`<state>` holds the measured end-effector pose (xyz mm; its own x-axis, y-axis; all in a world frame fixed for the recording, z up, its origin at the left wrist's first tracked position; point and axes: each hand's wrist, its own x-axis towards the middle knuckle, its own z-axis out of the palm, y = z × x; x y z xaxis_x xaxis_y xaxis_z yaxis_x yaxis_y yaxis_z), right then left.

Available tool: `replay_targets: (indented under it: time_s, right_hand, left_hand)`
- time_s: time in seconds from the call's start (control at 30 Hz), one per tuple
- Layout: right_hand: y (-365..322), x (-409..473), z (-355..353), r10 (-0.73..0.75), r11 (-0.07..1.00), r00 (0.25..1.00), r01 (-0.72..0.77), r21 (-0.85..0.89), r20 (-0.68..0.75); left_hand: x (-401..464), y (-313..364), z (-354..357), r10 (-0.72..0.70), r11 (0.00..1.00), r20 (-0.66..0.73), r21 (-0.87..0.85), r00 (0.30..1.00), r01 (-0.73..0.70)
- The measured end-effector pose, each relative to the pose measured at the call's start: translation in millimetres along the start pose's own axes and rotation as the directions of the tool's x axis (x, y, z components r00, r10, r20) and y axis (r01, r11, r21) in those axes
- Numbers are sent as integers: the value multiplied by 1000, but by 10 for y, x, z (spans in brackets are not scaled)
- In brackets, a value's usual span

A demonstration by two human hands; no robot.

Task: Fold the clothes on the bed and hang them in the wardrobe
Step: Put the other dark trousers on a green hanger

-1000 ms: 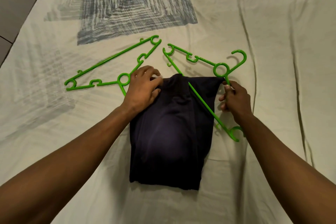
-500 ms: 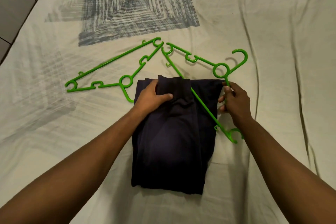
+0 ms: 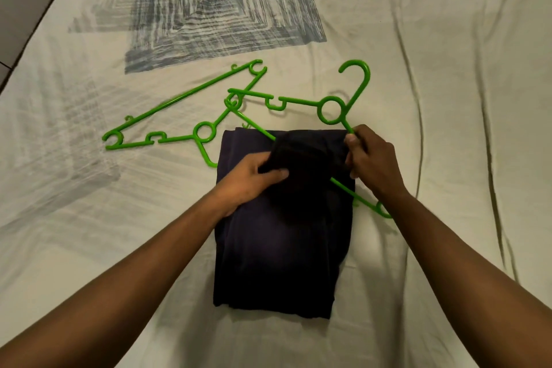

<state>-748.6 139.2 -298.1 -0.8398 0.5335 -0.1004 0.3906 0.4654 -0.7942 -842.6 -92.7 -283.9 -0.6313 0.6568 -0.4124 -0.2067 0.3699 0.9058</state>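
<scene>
You have the folded dark navy cloth garment (image 3: 280, 236) lying flat on the cream bedsheet (image 3: 448, 69), its long axis running from your body straight away toward the far end of the bed. Your left hand (image 3: 254, 179) is curled round a bunched fold of the garment's top layer near its far edge, thumb over the cloth, lifting that fold a little off the rest. Your right hand (image 3: 372, 163) sits just to the right of that fold and pinches the bright green plastic hanger (image 3: 301, 100) on its sloping shoulder, just below the ring at its neck.

The relation that matters is the hanger's straight bottom bar against the cloth. That bar runs diagonally, from far-left to near-right, and passes through the raised fold between your two hands; its near end pokes out past the garment's right edge beside your right wrist. So the bar crosses the garment's long axis at a slant, not square to it. I judge that the coming move calls for drawing the lifted fold further over the bar with your left hand, the nearer one to the cloth, while your right steadies the hanger.

A second green plastic hanger (image 3: 185, 116) lies flat on the sheet to the left; its tip crosses under the far-left end of the one you hold, so watch for snagging as you lift.
</scene>
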Motion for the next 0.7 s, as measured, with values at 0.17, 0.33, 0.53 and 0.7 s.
replay_targets:
  time_s: [0.17, 0.33, 0.53, 0.7]
  right_hand:
    - [-120, -17, 89, -208, 966, 978, 205, -160, -5]
    - [-272, -156, 174, -401, 895, 906, 420, -153, 138]
    - [-270, -251, 276, -517, 810, 838, 544, -217, 171]
    - [-299, -482, 309, -643, 679, 733, 680, -277, 222]
  left_hand:
    - [319, 113, -44, -130, 981, -242, -169, 961, 90]
    - [454, 106, -73, -180, 955, -292, -281, 939, 96]
    - [68, -52, -172, -211, 951, -302, -281, 930, 125]
    - [-579, -291, -284, -291, 913, -409, -388, 865, 125]
